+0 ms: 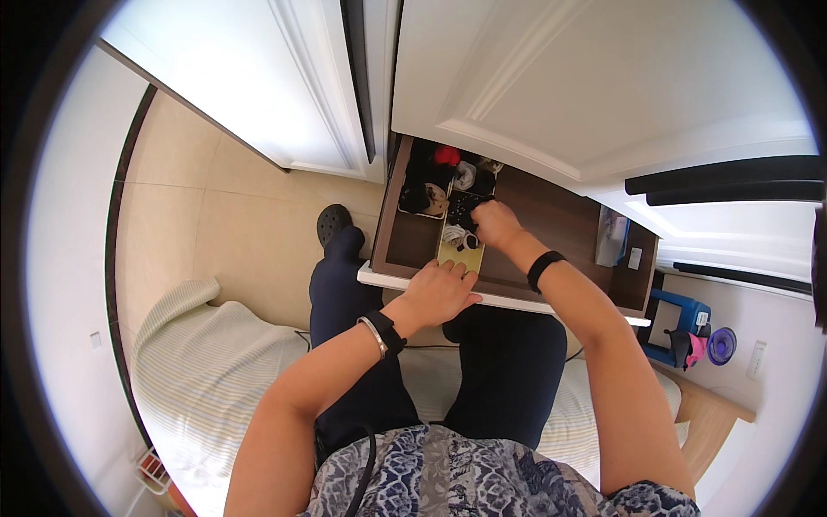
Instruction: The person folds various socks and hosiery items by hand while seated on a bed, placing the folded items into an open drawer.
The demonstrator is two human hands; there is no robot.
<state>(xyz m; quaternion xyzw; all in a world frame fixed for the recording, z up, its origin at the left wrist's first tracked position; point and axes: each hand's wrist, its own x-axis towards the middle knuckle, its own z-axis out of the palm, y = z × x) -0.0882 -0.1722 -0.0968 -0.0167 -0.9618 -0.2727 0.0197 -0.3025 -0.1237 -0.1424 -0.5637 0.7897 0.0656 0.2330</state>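
Note:
My right hand [494,223] is closed on a black speckled cloth item [462,210] at the right edge of a narrow yellow tray [460,258] inside a pulled-out wooden drawer [543,258]. My left hand [442,291] rests over the drawer's white front edge, its fingertips at the near end of that tray. Rolled white and black cloth [457,237] lies in the tray, just behind its bare near end. Left of it stands a bin of dark and beige rolled cloth [434,200]. Farther back are a red cloth item [446,155] and a grey roll [464,176].
White cabinet doors [517,84] hang over the drawer's back. Clear packaging [610,236] stands at the drawer's right. A striped sheet [213,362] covers the seat behind my legs. A blue stool-like object [688,304] and small purple fan [722,346] stand at right.

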